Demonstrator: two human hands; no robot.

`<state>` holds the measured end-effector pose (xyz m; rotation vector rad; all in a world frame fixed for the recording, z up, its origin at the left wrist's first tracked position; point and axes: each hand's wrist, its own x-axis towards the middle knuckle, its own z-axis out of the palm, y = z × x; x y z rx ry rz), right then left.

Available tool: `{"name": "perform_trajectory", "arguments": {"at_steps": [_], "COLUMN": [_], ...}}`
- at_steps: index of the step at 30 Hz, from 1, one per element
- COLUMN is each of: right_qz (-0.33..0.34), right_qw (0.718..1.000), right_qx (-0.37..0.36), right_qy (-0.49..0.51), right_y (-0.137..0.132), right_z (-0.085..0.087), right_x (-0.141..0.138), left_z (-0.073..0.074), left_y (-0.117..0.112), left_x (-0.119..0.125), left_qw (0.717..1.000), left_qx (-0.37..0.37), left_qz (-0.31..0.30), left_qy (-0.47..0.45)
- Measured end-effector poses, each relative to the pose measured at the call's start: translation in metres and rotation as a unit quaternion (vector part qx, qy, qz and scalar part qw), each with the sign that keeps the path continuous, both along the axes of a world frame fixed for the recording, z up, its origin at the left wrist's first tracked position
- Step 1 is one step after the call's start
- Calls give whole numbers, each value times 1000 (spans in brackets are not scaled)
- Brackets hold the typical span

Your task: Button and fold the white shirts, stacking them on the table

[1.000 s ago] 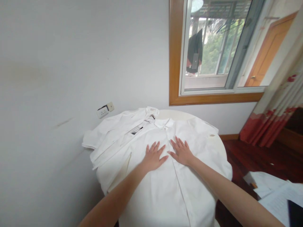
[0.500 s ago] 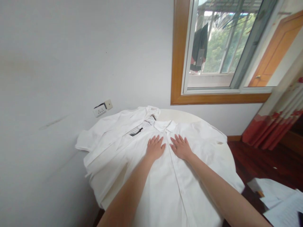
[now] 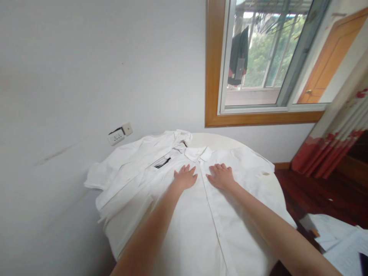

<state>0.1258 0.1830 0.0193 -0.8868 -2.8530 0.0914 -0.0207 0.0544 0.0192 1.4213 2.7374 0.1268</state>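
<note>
A white button-front shirt (image 3: 195,214) lies spread face up over a round white table (image 3: 221,140), its collar toward the wall. My left hand (image 3: 185,177) rests on the shirt front left of the button placket, with fingers spread. On the other side of the placket my right hand (image 3: 220,176) lies on the cloth, fingers stretched out and holding nothing. A second white garment (image 3: 123,163) lies to the left, partly beside the shirt, with a dark-marked opening or label near its middle.
A wall socket (image 3: 116,136) sits just behind the table's left side. The wooden-framed window (image 3: 214,76) is behind, and a red and cream curtain (image 3: 319,153) hangs at the right. Papers (image 3: 342,241) lie low at the lower right.
Both hands stay on the shirt front; the left has slid slightly left and the right fingers are drawn a little closer together. The view has shifted slightly.
</note>
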Motion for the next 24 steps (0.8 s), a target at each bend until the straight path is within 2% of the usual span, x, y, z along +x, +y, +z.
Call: {"name": "perform_trajectory", "arguments": {"at_steps": [2, 4, 5, 7, 9, 12, 18, 24], "right_qz": [17, 29, 25, -4, -30, -40, -51, -72], "right_qw": [1000, 999, 999, 999, 999, 999, 997, 995], "right_qx": [9, 30, 37, 35, 14, 3, 28, -49], "right_qy": [-7, 10, 23, 39, 31, 25, 51, -40], "right_y": [7, 16, 20, 26, 31, 35, 54, 87], "right_z": [9, 9, 5, -8, -22, -32, -22, -18], "right_x": [-8, -15, -17, -20, -22, -24, -35, -50], "left_z": [5, 2, -2, -13, -21, -27, -25, -26], "left_y": [11, 19, 21, 21, 20, 20, 21, 20], "left_x": [8, 16, 18, 19, 15, 10, 12, 12], "left_qw": [999, 993, 987, 981, 982, 988, 992, 991], "left_qx": [11, 79, 120, 157, 151, 129, 107, 111], "left_qz": [41, 55, 40, -12, -45, -35, -18, -21], "left_qy": [12, 70, 100, 117, 102, 81, 68, 73]}}
